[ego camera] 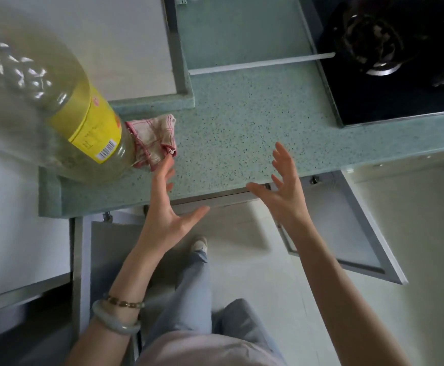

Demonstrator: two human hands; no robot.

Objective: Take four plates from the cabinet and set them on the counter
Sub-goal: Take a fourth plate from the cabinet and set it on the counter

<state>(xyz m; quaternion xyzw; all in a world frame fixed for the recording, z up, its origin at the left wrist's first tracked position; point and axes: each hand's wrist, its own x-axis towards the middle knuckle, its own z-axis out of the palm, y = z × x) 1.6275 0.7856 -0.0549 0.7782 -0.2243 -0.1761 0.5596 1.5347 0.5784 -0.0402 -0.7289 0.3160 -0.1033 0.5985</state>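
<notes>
We reached over the speckled green desk with both hands spread wide and holding nothing. Our left hand, palm turned inward, hovered at the desk's front edge, its fingertips just beside a crumpled red-checked cloth; a pale bangle and a chain bracelet circled that wrist. Our right hand, fingers splayed, faced it across a bare stretch of desk. Beyond and left of the left hand stood a large bottle with a yellow label. Below the hands, two cabinet doors stood open. No plates showed anywhere in view. A black hob lay beyond the right hand.
</notes>
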